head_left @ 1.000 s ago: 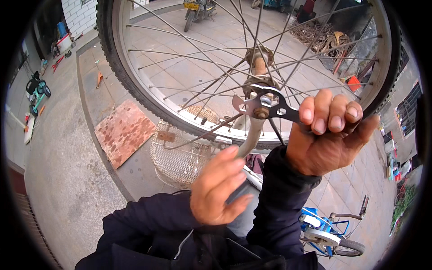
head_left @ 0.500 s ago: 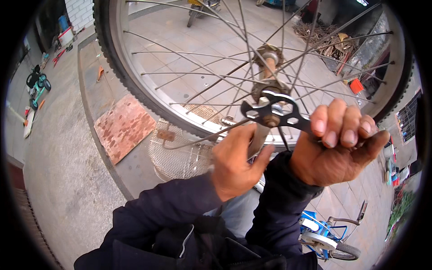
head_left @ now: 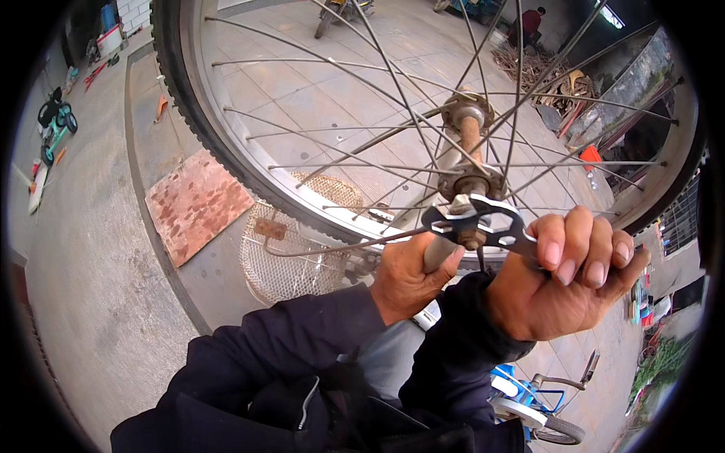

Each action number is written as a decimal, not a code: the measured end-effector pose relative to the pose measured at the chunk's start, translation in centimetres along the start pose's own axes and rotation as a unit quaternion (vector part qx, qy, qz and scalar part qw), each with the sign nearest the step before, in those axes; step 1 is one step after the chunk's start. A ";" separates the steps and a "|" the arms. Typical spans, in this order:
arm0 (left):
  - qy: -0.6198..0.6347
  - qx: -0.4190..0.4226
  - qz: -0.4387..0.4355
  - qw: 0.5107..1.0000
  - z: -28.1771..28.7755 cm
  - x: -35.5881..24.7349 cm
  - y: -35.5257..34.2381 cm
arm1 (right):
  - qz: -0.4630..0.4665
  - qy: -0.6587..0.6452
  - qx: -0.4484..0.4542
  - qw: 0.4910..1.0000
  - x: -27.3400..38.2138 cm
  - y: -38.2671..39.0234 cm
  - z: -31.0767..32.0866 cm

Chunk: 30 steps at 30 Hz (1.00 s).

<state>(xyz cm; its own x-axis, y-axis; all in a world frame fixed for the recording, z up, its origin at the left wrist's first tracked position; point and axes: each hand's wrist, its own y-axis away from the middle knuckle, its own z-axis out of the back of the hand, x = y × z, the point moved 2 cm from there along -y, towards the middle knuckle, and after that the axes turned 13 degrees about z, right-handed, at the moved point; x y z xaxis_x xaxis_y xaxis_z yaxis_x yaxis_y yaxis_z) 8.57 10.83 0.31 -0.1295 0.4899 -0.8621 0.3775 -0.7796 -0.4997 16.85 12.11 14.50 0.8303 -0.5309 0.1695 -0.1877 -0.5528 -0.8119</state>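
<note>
Holding wrench [head_left: 519,239], right grip [head_left: 563,275] is closed; left grip [head_left: 410,276] clasps fork [head_left: 438,254].

Flat black wrench [head_left: 485,226] at rusty nut [head_left: 472,240]

Dark jacket [head_left: 219,426], long dark sleeves [head_left: 279,332], silvery zip [head_left: 308,404], grey-blue trousers [head_left: 389,364].

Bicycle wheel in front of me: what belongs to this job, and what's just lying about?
In the job:
flat spanner, in right hand
axle nut
wheel
fork leg, in left hand

Just lying about:
reddish slab
blue bicycle
stick pile
</note>
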 end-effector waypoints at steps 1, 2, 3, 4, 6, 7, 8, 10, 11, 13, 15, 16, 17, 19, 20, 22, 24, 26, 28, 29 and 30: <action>0.002 -0.006 -0.015 1.000 0.0 0.0 -0.1 | -0.006 -0.005 0.011 1.000 0.1 -0.1 0.2; 0.036 0.005 0.020 0.999 0.0 -0.2 0.0 | -0.013 -0.009 0.023 1.000 0.2 -0.2 0.8; 0.034 0.023 0.044 0.998 0.2 -0.1 0.0 | -0.019 -0.014 0.034 0.999 0.3 -0.2 1.0; 0.031 0.042 0.067 0.996 0.4 0.1 0.1 | -0.013 -0.007 0.017 1.000 0.2 -0.3 0.8; 0.005 0.046 0.047 0.998 0.3 0.4 0.4 | -0.017 0.002 0.000 1.000 0.3 -0.3 0.5; 0.016 0.045 0.042 0.998 0.3 0.4 0.3 | -0.018 0.009 -0.010 1.000 0.3 -0.2 0.4; 0.027 0.044 0.038 0.998 0.5 0.2 0.3 | -0.018 0.011 -0.015 1.000 0.3 -0.2 0.3; 0.023 0.037 0.031 0.999 0.7 -0.3 0.1 | -0.021 0.020 -0.011 1.000 0.4 -0.3 0.1; 0.024 0.039 0.037 0.998 0.9 -0.5 0.1 | -0.023 0.025 -0.010 0.999 0.4 -0.4 0.1; 0.028 0.047 0.050 0.997 1.0 -0.8 0.2 | -0.028 0.035 0.007 0.999 0.5 -0.6 -0.3; 0.019 0.037 0.045 0.998 1.1 -0.8 0.3 | -0.040 0.059 0.029 0.997 0.7 -0.9 -0.8; 0.016 0.027 0.037 0.999 1.0 -0.7 0.1 | -0.049 0.075 0.050 0.995 0.5 -1.4 -1.2; 0.015 0.024 0.012 1.000 0.9 -0.4 0.0 | -0.058 0.091 0.071 0.992 0.3 -1.8 -1.8; 0.006 0.010 -0.032 0.999 0.7 0.5 0.2 | -0.057 0.137 0.132 0.980 -0.3 -2.7 -3.6; 0.027 0.019 0.042 0.999 0.1 0.7 0.3 | -0.041 0.164 0.163 0.972 -0.8 -3.5 -5.0; 0.059 0.033 0.087 0.994 -0.2 0.8 0.4 | -0.061 0.197 0.220 0.953 -2.0 -4.8 -6.5; 0.065 0.007 0.037 0.997 0.1 0.1 -0.1 | -0.110 0.195 0.228 0.948 -2.2 -5.3 -7.1; 0.063 0.004 0.025 0.998 0.5 -0.4 -0.2 | -0.137 0.213 0.204 0.946 -2.3 -5.3 -7.2; 0.056 -0.004 0.017 0.998 0.4 -0.6 -0.1 | -0.144 0.234 0.142 0.951 -2.1 -5.2 -7.5; 0.063 0.006 0.031 0.998 0.4 -0.5 -0.2 | -0.121 0.275 0.157 0.941 -1.6 -4.7 -8.0; 0.063 0.003 0.029 0.998 0.3 -0.4 -0.4 | -0.099 0.316 0.171 0.928 -1.2 -3.9 -8.7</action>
<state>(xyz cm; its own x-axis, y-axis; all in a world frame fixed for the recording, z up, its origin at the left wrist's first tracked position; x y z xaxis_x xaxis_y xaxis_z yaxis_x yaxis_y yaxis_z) 8.16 10.87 0.80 0.0085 0.4889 -0.8723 0.3752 -0.8101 -0.4504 12.03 9.26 22.30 0.3368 -0.7712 0.5403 0.2030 -0.5008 -0.8414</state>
